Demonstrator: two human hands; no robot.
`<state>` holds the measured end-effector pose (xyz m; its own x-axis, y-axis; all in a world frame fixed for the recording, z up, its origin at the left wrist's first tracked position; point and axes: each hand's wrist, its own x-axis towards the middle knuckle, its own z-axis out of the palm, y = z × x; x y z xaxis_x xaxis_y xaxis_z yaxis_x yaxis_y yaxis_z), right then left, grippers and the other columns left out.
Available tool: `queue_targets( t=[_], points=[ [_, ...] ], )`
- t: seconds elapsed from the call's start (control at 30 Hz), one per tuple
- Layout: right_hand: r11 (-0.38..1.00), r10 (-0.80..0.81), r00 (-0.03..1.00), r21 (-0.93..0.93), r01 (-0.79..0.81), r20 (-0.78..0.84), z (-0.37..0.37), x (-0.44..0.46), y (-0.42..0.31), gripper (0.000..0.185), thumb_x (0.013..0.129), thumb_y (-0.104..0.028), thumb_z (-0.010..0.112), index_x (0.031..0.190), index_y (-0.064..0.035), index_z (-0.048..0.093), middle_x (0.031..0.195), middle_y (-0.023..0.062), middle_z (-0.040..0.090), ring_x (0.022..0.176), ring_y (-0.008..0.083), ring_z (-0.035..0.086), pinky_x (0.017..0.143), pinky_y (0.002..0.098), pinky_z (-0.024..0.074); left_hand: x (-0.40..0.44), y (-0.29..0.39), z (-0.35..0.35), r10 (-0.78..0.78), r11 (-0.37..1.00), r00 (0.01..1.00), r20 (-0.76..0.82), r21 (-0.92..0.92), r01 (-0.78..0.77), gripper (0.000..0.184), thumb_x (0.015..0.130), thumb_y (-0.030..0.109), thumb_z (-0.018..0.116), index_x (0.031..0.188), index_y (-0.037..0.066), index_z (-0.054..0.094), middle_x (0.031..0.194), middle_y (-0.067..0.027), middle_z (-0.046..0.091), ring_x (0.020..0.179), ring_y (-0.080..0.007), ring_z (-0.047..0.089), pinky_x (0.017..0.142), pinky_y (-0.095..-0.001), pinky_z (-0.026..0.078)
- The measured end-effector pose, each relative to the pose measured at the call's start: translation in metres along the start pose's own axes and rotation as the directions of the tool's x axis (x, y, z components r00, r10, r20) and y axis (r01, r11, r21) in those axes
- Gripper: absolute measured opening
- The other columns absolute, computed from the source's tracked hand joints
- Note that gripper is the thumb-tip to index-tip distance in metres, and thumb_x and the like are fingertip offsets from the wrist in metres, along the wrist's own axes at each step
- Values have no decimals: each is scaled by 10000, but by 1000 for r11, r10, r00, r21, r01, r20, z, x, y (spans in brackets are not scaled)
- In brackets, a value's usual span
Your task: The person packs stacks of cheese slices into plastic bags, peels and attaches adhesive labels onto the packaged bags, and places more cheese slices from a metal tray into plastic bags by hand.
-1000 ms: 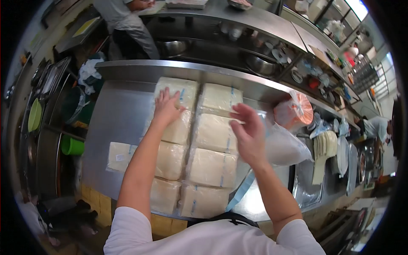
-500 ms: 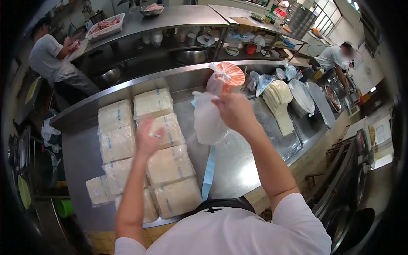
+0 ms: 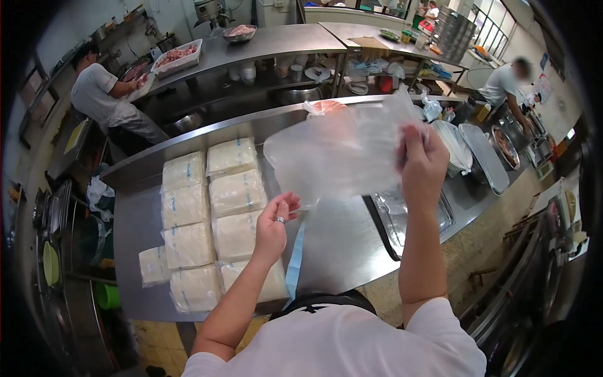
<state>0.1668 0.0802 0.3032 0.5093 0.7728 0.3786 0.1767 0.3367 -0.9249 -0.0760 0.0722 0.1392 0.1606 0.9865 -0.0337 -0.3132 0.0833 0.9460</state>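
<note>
A clear plastic bag (image 3: 336, 157) is stretched out over the steel table, hanging from my right hand (image 3: 424, 160), whose closed fingers pinch its upper right end. My left hand (image 3: 274, 226), with a ring on one finger, is near the bag's lower left corner. Its fingers are loosely curled and apart, with nothing visibly held. Below and left of it lie two rows of plastic-wrapped packs of pale flat sheets (image 3: 239, 191) with blue print. Behind the bag, an orange-topped bundle (image 3: 325, 107) is partly hidden. A light blue strip (image 3: 294, 257) lies beside the packs.
A metal tray (image 3: 408, 220) lies under my right forearm. A lidded container in plastic (image 3: 453, 147) and a long metal lid (image 3: 482, 157) stand at the right. Across the counter, a person (image 3: 110, 94) handles meat by a white basket (image 3: 179, 58); another person (image 3: 505, 88) works at right.
My right hand has moved right and raised the bag, which now spreads out wide. My left hand has moved right, from over the packs to near the bag's corner.
</note>
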Motion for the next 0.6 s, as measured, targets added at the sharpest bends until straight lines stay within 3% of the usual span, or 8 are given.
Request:
queue_targets(
  t=[0.03,0.1,0.2,0.27,0.37,0.47,0.53,0.6],
  points=[
    [998,57,998,22,-57,-11,-15,-6,4,235,1046,-237,623,988,-22,699,658,-35,567,529,40,490,467,220,376,-1,2,10,-8,998,1000,-10,-67,7,375,1068,168,545,1395,-15,533,1278,-125,651,1161,-176,627,969,-332,508],
    [977,188,980,88,-193,65,-44,-24,27,230,1047,-234,622,982,-27,699,667,-35,565,524,40,479,456,224,367,0,-29,0,58,937,952,300,312,-155,382,1068,178,541,1399,-11,507,1291,-119,629,1161,-176,613,968,-337,506],
    [895,429,903,118,-430,32,-75,-63,93,203,1042,-217,626,971,-40,697,676,-24,572,507,61,473,440,236,357,-29,-56,42,-143,961,924,355,273,44,337,1024,200,623,1295,7,574,1144,-89,669,1035,-177,632,913,-337,510],
    [823,550,831,113,-556,82,-107,-90,157,173,1028,-178,634,953,-31,684,672,-28,571,540,65,493,462,245,371,-39,-86,61,-321,925,892,318,307,224,352,988,204,682,1272,13,599,1058,-72,690,981,-164,635,890,-327,510],
    [761,648,761,20,-649,40,-174,-119,266,144,965,-114,671,1061,-7,673,810,25,637,688,99,587,531,252,463,-56,-118,80,-389,886,918,80,307,348,340,968,209,714,1236,14,634,972,-51,707,892,-149,645,829,-321,528],
    [637,770,638,68,-768,-18,-238,-88,290,272,898,-82,720,1145,10,655,966,68,669,800,122,635,623,284,538,-58,-120,79,-162,767,986,-32,624,146,378,956,200,734,1268,9,637,987,-48,710,844,-125,632,761,-306,535],
    [765,624,770,-95,-637,-132,-264,-47,301,298,883,-95,732,1149,11,651,983,68,672,829,153,649,672,309,556,-54,-118,73,-124,821,991,-56,555,135,426,930,184,764,1290,0,628,1000,-73,719,807,-136,654,718,-302,543],
    [813,431,894,-376,-444,-123,-292,4,345,479,842,-209,776,1236,26,638,1099,157,701,979,252,686,828,366,555,-46,-98,87,-162,894,982,-98,407,188,399,896,145,794,1245,4,663,950,-56,715,823,-105,636,736,-286,537]
  ],
)
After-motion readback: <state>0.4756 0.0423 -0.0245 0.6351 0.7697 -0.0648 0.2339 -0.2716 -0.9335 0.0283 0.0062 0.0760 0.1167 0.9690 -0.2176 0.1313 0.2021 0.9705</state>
